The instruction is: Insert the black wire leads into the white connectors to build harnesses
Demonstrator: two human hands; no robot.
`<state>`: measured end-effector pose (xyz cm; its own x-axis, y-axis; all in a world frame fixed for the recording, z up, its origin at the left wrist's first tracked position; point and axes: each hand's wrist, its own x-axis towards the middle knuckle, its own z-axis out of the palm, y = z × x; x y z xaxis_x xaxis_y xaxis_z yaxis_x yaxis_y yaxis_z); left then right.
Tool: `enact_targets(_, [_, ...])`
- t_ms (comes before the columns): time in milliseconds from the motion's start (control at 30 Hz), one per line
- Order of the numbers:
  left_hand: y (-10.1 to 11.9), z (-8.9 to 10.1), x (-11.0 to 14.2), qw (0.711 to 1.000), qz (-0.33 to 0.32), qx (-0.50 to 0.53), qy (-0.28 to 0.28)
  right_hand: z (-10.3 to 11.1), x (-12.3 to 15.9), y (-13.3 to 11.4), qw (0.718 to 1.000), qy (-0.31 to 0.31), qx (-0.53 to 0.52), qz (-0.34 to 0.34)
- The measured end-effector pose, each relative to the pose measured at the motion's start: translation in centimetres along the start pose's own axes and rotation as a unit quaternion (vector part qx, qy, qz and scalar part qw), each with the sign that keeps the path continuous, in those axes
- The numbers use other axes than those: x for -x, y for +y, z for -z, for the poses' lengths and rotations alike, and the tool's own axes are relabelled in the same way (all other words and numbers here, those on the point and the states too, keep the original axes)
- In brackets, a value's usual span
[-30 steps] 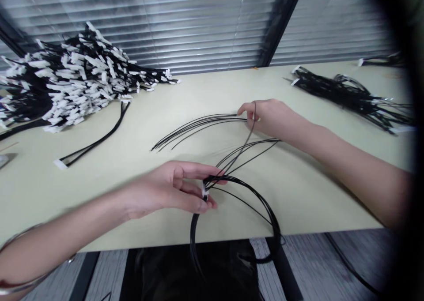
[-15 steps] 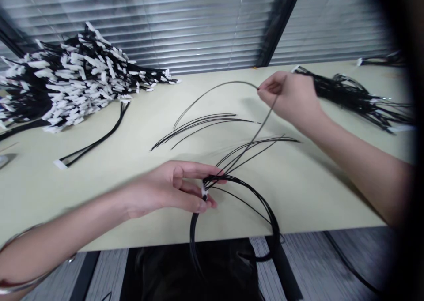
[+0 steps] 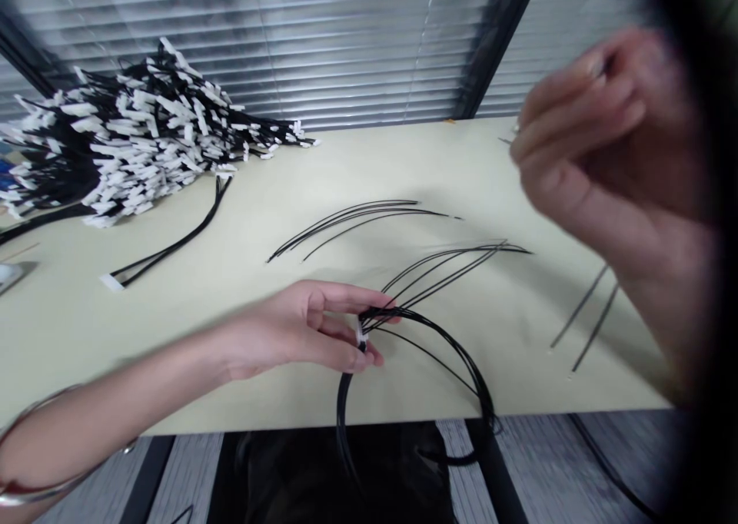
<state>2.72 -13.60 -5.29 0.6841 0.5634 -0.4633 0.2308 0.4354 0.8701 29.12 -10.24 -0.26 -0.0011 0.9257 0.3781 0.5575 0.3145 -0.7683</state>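
Left hand pinching thin black wire loop

Glossy black plastic-coated wires lie on a smooth matt table.

Soft, even daylight comes through the closed blinds at the back, leaving the pale worktop bright with only faint, diffuse shadows under the wires. The raised right hand is smeared by motion blur and too near the lens to be sharp. A dark vignette swallows the right edge, and straight lines bow toward the corners.
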Motion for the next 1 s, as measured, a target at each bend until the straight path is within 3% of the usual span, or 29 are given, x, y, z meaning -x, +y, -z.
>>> enact_targets(33, [-0.2, 0.1, 0.0, 1.0, -0.008, 0.002, -0.004, -0.8, 1.4, -1.5, 0.98, -0.108, -0.163, 0.024])
enact_targets(67, [-0.4, 0.2, -0.1, 1.0, -0.018, 0.005, -0.008, -1.7, 2.7, -2.6, 0.939, -0.212, -0.271, 0.026])
enact_targets(133, [-0.6, 0.3, -0.2, 0.999, -0.04, 0.017, -0.018, -3.4, 4.6, -3.9, 0.919, -0.267, -0.288, 0.041])
enact_targets(267, [-0.3, 0.2, -0.2, 0.998, -0.059, 0.017, -0.032, -5.9, 6.0, -3.2, 0.959, -0.252, -0.112, 0.07])
enact_targets(367, [0.4, -0.1, -0.1, 0.998, -0.043, 0.009, -0.033, -6.6, 6.0, -2.0, 0.963, -0.253, -0.052, 0.077])
enact_targets(1000, [0.4, -0.2, -0.2, 0.999, -0.016, 0.029, -0.004, -7.1, 6.1, -1.0, 0.961, -0.257, -0.02, 0.102])
